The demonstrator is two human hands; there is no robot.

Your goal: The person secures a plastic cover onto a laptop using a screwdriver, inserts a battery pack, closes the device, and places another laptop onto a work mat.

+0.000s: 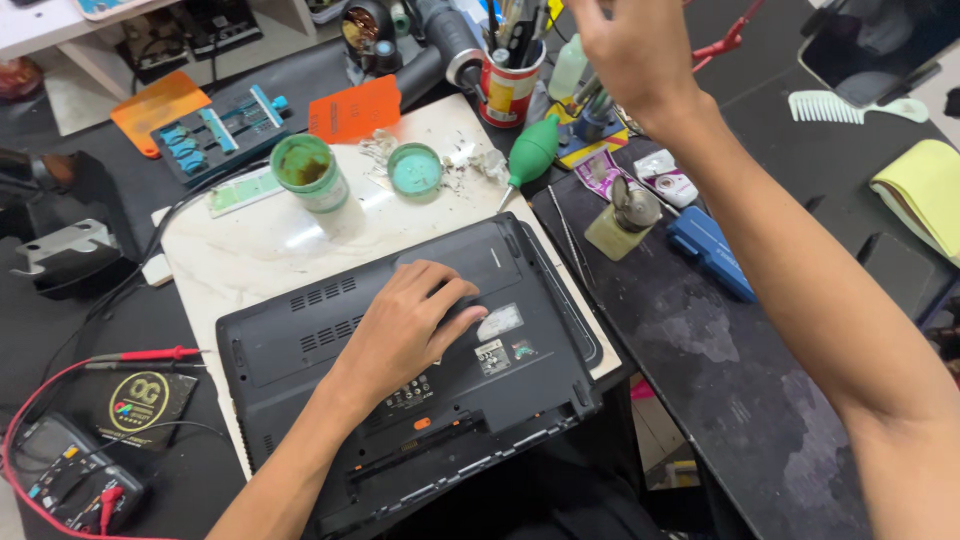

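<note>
At the far left edge of the table (720, 380), a multimeter (70, 480) lies with its red lead (140, 355) stretched toward the middle, and a small black card (148, 400) sits just beside it. Above these, an orange plastic tool (158, 108) rests next to a blue holder (222, 130). A pale marble slab (260, 245) lies on the table and carries a green jar (310, 172), a round teal lid (415, 170) and an upturned black laptop (420, 370), whose underside with its vents and labels faces up. The left hand (410, 325) lies flat on that underside, palm down, fingers spread and slightly bent, gripping nothing. Behind the slab lies an orange card (355, 108), and further right a red can (510, 88) stands packed with tools. A green rubber blower (532, 150) lies just right of the teal lid, its nozzle pointing toward the slab. The right hand (635, 50) is raised above the clutter beyond the can, at the top edge of the view; its fingertips are cut off there, so whether it grips anything cannot be told. Below that forearm, a small bottle with a metal cap (625, 218) stands on the dark table, a blue case (712, 252) lies near it, and a white comb (835, 106) and a yellow pad (925, 190) lie at the far right.
</note>
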